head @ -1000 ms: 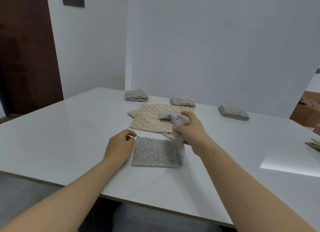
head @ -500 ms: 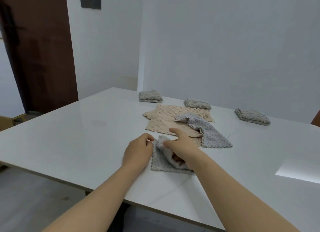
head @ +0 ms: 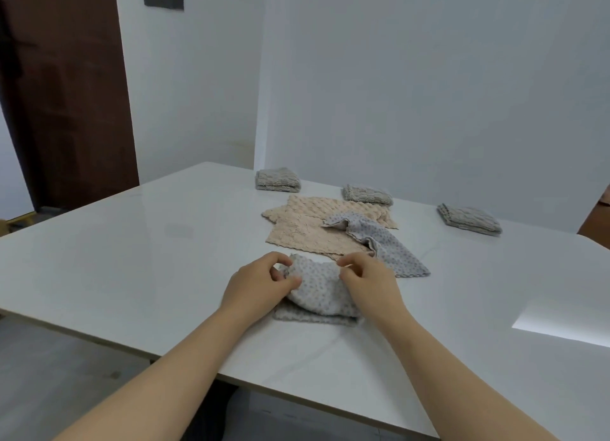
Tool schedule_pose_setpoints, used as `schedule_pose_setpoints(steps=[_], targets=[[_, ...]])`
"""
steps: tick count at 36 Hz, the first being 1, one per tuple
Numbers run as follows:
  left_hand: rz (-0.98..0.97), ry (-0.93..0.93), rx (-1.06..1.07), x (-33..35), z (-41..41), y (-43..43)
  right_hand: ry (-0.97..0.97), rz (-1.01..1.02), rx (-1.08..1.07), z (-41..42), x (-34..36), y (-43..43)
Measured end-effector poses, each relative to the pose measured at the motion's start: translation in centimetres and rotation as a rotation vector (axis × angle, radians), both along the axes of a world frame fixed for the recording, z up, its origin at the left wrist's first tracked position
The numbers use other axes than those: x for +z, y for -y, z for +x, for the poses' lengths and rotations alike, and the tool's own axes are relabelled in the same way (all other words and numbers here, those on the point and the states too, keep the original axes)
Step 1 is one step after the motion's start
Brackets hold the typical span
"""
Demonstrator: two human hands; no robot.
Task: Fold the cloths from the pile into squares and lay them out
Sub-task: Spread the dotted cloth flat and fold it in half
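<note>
Grey folded cloths already lay spaced along the white tabletop's (head: pixel 132 259) far edge: left square (head: pixel 278 179), middle square (head: pixel 367 195), right square (head: pixel 469 219). Toward the near edge, the left hand (head: pixel 257 287) and right hand (head: pixel 369 284) each pinched the half-folded grey dotted cloth (head: pixel 318 289). Behind it, beige waffle-textured cloths (head: pixel 307 232) and a loose grey dotted cloth (head: pixel 389 246) were apparently unfolded. No container showed.

I count three folded grey squares (head: pixel 278 179) (head: pixel 367 194) (head: pixel 468 219) on the one counter (head: pixel 165 259). There are two dotted grey cloths (head: pixel 317 289) (head: pixel 389 246) not yet squared. The beige cloths (head: pixel 303 232) (head: pixel 330 204) overlap; I make out two, and cannot tell whether more lie beneath.
</note>
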State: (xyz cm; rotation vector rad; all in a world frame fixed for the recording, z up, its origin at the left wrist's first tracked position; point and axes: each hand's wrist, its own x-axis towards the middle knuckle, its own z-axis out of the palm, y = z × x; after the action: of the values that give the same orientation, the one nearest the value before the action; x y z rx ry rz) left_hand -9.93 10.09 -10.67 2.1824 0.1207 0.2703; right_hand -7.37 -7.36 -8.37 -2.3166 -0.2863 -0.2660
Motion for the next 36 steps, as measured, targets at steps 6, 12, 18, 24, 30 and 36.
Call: schedule_pose_setpoints(steps=[6,12,18,24,30,36], targets=[[0.086,-0.059,0.050,0.1,0.4,0.2,0.121,-0.020,-0.018,-0.5,-2.0,0.1],[-0.067,-0.078,0.013,0.9,-0.1,0.5,0.144,-0.067,0.019,-0.6,-2.4,0.1],[-0.091,-0.068,0.021,0.7,-0.1,0.5,0.154,-0.109,0.034,-0.4,-2.6,0.1],[-0.185,0.009,0.045,0.1,0.0,0.0,0.159,-0.076,0.034,-0.5,-2.7,0.3],[0.079,0.013,0.032,-0.1,0.0,0.4,0.171,-0.120,0.051,-0.3,-3.0,0.6],[-0.165,0.138,-0.144,0.2,0.0,0.1,0.159,-0.226,0.078,-0.8,-2.4,0.3]])
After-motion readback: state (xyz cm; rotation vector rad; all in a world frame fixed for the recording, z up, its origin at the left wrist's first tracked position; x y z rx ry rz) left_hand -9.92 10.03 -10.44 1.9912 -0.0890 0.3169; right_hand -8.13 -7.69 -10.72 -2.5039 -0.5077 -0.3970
